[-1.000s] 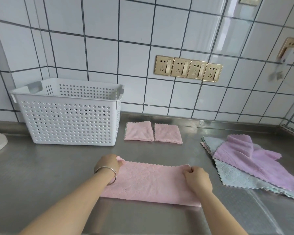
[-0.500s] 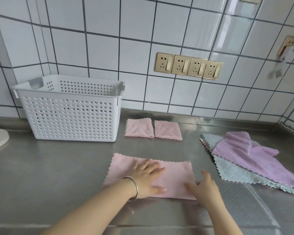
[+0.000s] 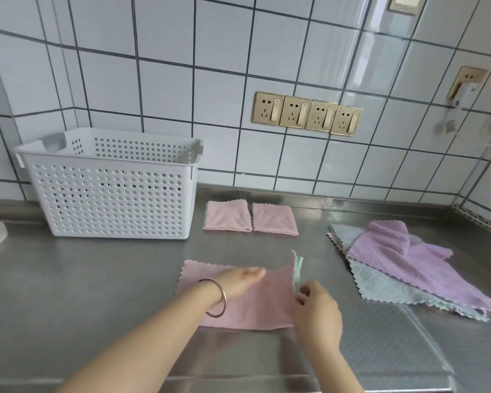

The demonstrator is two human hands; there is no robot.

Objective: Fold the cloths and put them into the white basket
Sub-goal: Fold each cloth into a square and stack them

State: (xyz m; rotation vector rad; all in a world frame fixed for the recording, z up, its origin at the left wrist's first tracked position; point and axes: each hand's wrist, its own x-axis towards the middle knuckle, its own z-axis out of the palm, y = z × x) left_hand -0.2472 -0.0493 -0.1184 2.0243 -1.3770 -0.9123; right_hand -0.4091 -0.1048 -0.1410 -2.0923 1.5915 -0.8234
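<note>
On counter, blurred left hand (image 3: 243, 280) seemingly flat on pink cloth (image 3: 255, 310).

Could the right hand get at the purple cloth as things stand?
Probably yes, once it lets go: the right hand now pinches the pink cloth; the purple cloth lies on top of its pile, with bare counter between.

Left hand (image 3: 240, 280) lies flat, fingers straight, pointing right; right hand (image 3: 316, 310), just right of it, pinches with curled fingers.
</note>
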